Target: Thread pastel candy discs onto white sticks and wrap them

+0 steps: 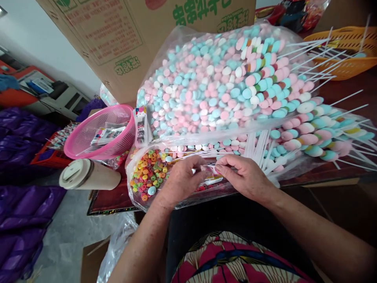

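Note:
My left hand (180, 179) and my right hand (246, 175) meet at the table's front edge, both pinching a small clear wrapper (209, 169) with a pink piece inside. Under them lies an open clear bag of small colourful ring candies (149, 173). Behind it rises a big clear bag of pink, blue and white round candies (212, 84). To the right lie several finished candy skewers (312, 133) on white sticks, their sticks pointing right.
A pink mesh basket (100, 133) with printed labels stands at left, a beige lidded cup (88, 175) lying in front of it. An orange basket (347, 51) with sticks sits at back right. A large cardboard box (123, 39) stands behind. Purple bags (20, 220) cover the floor at left.

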A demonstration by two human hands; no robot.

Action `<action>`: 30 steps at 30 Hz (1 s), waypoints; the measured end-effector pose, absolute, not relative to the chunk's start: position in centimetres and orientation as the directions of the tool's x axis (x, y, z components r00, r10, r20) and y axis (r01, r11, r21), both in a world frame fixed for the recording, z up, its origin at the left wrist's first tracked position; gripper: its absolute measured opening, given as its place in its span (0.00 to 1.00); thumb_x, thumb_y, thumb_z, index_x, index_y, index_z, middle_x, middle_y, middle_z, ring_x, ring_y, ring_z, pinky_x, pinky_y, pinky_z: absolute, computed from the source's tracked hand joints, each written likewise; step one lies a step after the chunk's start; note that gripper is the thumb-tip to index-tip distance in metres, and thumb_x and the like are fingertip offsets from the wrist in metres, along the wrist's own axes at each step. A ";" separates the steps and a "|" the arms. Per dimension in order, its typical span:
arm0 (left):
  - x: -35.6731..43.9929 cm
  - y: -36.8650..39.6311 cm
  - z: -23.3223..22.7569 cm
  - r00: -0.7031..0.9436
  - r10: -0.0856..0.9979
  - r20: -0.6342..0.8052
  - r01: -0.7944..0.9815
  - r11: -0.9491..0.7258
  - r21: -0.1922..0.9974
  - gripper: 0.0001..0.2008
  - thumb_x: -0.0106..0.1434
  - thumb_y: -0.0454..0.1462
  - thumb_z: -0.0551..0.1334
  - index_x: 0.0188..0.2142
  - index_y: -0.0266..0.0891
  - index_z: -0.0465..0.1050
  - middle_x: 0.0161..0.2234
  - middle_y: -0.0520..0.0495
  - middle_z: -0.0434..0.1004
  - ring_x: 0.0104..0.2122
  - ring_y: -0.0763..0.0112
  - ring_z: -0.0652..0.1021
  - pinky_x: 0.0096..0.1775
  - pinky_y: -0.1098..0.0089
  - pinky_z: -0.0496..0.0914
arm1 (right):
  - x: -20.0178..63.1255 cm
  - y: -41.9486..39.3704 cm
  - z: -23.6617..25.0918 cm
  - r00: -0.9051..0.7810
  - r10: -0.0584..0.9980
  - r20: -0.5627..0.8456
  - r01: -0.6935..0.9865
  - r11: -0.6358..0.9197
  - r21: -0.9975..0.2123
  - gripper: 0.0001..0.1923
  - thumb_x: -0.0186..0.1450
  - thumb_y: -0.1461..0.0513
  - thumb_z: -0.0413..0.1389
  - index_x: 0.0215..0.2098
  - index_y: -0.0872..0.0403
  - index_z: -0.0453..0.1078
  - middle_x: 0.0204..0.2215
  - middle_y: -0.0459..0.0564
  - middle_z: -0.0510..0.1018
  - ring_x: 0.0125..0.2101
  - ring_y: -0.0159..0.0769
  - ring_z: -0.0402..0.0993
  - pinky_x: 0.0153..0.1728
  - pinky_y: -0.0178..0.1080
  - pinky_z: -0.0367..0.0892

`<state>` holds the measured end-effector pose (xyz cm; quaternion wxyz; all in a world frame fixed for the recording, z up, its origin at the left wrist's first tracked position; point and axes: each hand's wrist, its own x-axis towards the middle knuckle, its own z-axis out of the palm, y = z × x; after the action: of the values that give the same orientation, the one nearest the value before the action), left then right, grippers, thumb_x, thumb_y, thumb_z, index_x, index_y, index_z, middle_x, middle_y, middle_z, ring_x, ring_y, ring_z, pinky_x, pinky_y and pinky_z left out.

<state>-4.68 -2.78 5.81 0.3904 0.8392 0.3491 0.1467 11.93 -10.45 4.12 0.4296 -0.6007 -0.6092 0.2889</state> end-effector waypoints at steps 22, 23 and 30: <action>0.6 -4.2 2.3 0.722 0.687 0.083 0.460 -0.567 0.684 0.14 0.61 0.47 0.54 0.31 0.45 0.75 0.27 0.51 0.78 0.27 0.67 0.77 0.30 0.72 0.71 | 19.2 -12.6 1.9 0.440 0.865 0.241 0.541 -0.041 -0.840 0.20 0.64 0.57 0.47 0.16 0.52 0.51 0.15 0.41 0.57 0.19 0.28 0.55 0.21 0.33 0.52; 0.6 -4.1 2.3 0.707 0.699 0.107 0.462 -0.571 0.679 0.14 0.62 0.47 0.54 0.31 0.45 0.75 0.27 0.51 0.78 0.27 0.67 0.77 0.30 0.72 0.72 | 21.5 -13.0 2.3 0.459 0.844 0.277 0.604 -0.067 -0.794 0.19 0.65 0.58 0.45 0.17 0.52 0.55 0.17 0.42 0.62 0.20 0.29 0.58 0.22 0.33 0.54; 0.2 -3.7 3.6 0.709 0.670 0.219 0.409 -0.643 0.647 0.15 0.64 0.43 0.52 0.34 0.43 0.76 0.32 0.50 0.79 0.33 0.68 0.78 0.34 0.73 0.72 | 35.3 -16.1 4.3 0.233 0.932 0.276 0.936 -0.292 0.196 0.12 0.57 0.65 0.56 0.40 0.54 0.73 0.42 0.56 0.75 0.41 0.46 0.64 0.34 0.43 0.54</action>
<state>0.16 -3.71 3.62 0.2895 0.8779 0.3074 0.2258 35.35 -16.14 4.26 0.0053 -0.7853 -0.5948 -0.1719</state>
